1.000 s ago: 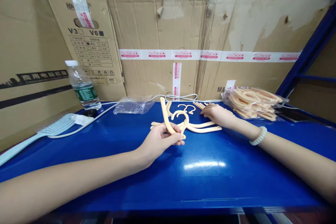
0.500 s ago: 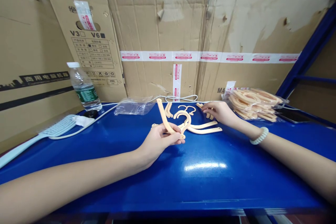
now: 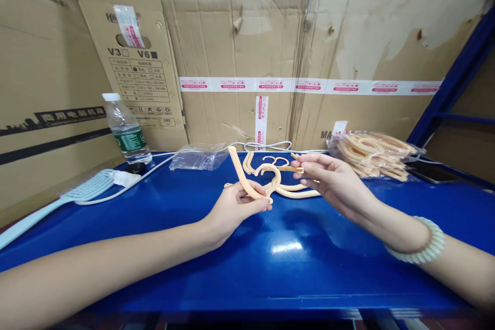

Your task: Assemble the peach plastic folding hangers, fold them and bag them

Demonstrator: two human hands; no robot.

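Observation:
My left hand [image 3: 234,209] is closed around one end of a cream plastic hanger arm [image 3: 240,171], which slants up and away to the left. A cream hook [image 3: 274,169] curves just beyond those fingertips; I cannot tell whether it joins the held arm. In a pinch, my right hand [image 3: 332,180] has a thin cream hanger piece [image 3: 291,168], its tip pointing left towards the hook. More hanger arms [image 3: 299,193] lie on the table beneath, partly covered by the right hand. Small loose hooks [image 3: 276,160] and short curved arms [image 3: 248,162] rest farther back.
On the blue table [image 3: 247,268], a bag of cream hanger parts [image 3: 375,152] sits back right beside a dark phone [image 3: 431,171]. A clear plastic bag [image 3: 199,157], a white cable [image 3: 154,171], a water bottle [image 3: 129,134] and a light-blue brush [image 3: 88,185] are left. Cardboard [image 3: 232,36] stands behind.
My right hand has come back from the pieces at the rear, nearer and slightly left, now with a thin hanger piece. My left hand has barely moved.

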